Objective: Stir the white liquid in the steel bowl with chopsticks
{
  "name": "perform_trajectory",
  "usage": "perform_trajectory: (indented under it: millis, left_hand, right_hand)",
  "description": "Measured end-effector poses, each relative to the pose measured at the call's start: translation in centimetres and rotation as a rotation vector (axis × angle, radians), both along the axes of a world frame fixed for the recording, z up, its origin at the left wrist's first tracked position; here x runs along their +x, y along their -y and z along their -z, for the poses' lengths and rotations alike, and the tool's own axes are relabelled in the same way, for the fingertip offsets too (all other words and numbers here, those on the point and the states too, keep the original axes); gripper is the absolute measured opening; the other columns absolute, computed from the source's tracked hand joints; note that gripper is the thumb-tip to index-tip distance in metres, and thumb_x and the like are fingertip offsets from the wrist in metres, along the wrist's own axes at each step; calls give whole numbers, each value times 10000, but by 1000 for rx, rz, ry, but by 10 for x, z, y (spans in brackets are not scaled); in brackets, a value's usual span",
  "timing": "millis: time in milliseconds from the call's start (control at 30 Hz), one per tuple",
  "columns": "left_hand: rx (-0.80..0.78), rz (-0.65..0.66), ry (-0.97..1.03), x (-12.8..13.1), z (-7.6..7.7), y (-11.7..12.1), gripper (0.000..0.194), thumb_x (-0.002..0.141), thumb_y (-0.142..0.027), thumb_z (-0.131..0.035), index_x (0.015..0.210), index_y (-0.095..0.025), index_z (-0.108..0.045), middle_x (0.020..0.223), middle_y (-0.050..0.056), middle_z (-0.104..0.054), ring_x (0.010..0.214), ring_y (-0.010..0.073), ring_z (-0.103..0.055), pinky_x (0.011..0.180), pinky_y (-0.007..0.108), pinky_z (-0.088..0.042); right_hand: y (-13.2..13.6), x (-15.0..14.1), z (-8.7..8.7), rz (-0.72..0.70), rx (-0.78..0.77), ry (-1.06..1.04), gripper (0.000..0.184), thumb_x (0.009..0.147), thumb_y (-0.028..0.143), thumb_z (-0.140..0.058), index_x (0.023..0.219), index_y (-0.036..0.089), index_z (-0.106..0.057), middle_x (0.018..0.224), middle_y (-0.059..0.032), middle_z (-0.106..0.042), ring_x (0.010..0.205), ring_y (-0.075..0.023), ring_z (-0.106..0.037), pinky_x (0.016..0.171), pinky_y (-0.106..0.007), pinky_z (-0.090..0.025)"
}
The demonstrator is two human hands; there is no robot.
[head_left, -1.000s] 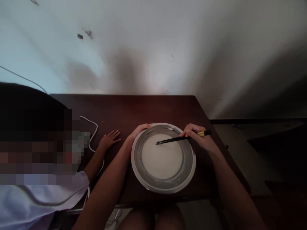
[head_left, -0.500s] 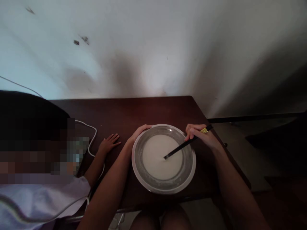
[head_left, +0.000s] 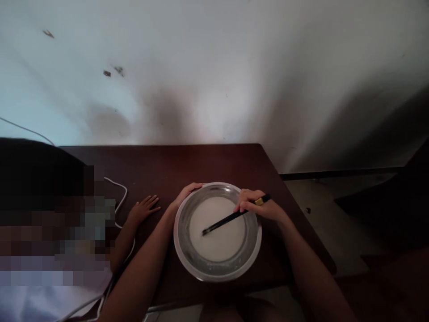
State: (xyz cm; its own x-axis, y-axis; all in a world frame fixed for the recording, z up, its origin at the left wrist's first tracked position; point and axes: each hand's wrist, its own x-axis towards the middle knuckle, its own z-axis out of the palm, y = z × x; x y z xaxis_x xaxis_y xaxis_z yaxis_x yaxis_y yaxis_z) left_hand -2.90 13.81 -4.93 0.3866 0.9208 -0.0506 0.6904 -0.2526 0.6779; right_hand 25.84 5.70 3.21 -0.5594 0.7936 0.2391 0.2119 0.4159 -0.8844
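A wide metal bowl [head_left: 183, 250] stands on the dark red-brown table, partly filled with a smooth white liquid [head_left: 217, 248]. My left hand [head_left: 187, 192] holds the bowl's rim at its far left side, its fingers partly hidden by the bowl. Above the right part of the bowl, my right hand [head_left: 253, 203] is closed around black chopsticks [head_left: 223, 222] with a gold band near the top. They slant down to the left, and their tips dip into the liquid left of its middle. The chopsticks lie close together, so I cannot tell them apart.
At the left sits another person, whose hand [head_left: 144, 209] rests flat on the table [head_left: 161, 163], near my left forearm. A white cable [head_left: 124, 197] runs between that person and the bowl. A stained white wall [head_left: 214, 67] rises behind. The table's right edge drops to a tiled floor.
My right hand has moved left over the bowl, sweeping the chopstick tips from the middle of the liquid toward its left side. My left hand stays at the rim. The whole view has shifted slightly.
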Motion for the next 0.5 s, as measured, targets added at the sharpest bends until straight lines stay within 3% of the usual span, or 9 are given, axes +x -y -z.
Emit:
perform_trajectory:
  millis: [133,233,300,400,500]
  left_hand:
    - [-142,86,48,20,-25,8,601,883,-301,-41,1323,-222,-442,1022,30,-682,1110,207,-540,881,388,-394]
    - [-187,53,17,17,-34,12,599,876,-287,-47,1335,-220,-426,1082,30,-658,1040,177,-585,825,328,-425]
    - [-320,53,145,17,-37,12,602,870,-295,-59,1341,-197,-420,1117,44,-641,1012,172,-599,807,306,-433]
    - [-526,67,397,19,-38,12,590,857,-302,-111,1335,-155,-424,1100,63,-649,996,187,-604,816,311,-433]
    - [-587,68,484,20,-38,12,562,847,-306,-169,1302,-157,-464,1057,59,-669,1002,201,-599,823,316,-430]
  right_hand:
    - [-2,7,-1,201,39,-20,282,862,274,-488,625,181,-609,709,-43,-661,723,-152,-547,706,-310,-415]
    - [-3,8,-1,76,7,-33,282,861,269,-486,614,184,-593,677,-33,-663,720,-154,-553,716,-315,-419]
    - [-2,8,0,10,21,-10,235,849,255,-507,650,186,-612,719,-32,-679,743,-155,-551,729,-317,-420]
    - [-2,9,0,99,42,-21,222,851,245,-508,672,185,-623,764,-39,-679,762,-154,-546,712,-304,-420]
    - [-1,10,-3,126,2,-64,289,868,260,-484,610,180,-588,680,-35,-660,719,-149,-553,682,-294,-420]
